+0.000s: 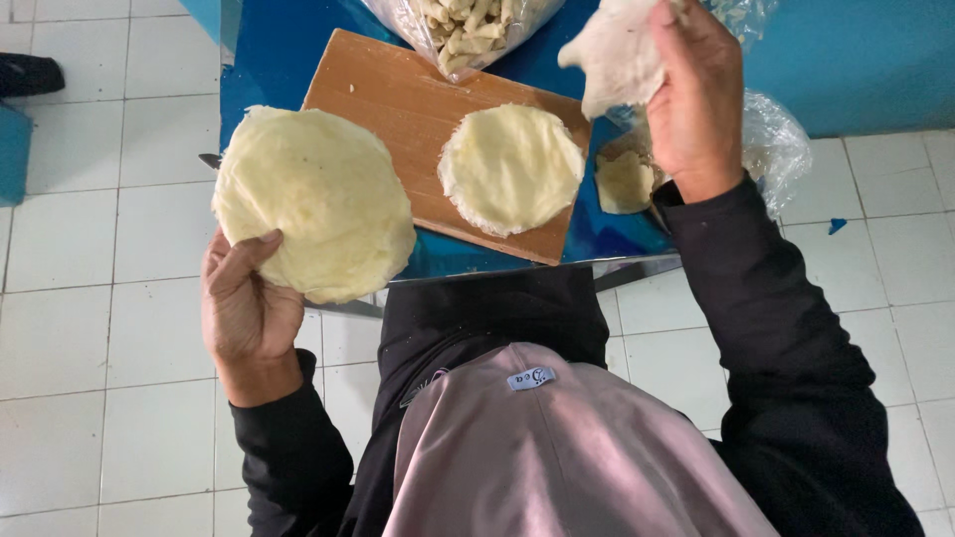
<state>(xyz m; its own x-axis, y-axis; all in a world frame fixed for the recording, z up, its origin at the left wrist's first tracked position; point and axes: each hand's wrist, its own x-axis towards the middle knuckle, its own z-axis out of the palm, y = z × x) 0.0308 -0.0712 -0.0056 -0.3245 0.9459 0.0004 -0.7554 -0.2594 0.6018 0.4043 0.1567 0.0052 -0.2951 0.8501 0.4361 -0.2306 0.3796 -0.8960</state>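
Note:
My left hand [244,303] holds up a thick stack of round pale-yellow wrappers [313,199] by its near edge, over the left end of the blue table [269,60]. My right hand [696,94] is raised at the upper right, gripping a thin whitish wrapper sheet [617,55] that hangs crumpled from the fingers. A smaller round stack of wrappers [510,167] lies on the wooden cutting board [398,99] between my hands.
A clear plastic bag of pale filling pieces [468,30] sits at the board's far edge. Crinkled clear plastic [781,144] and a small pale dough piece [625,181] lie under my right wrist. White floor tiles [109,328] surround the table; a dark knife tip [209,159] pokes out left.

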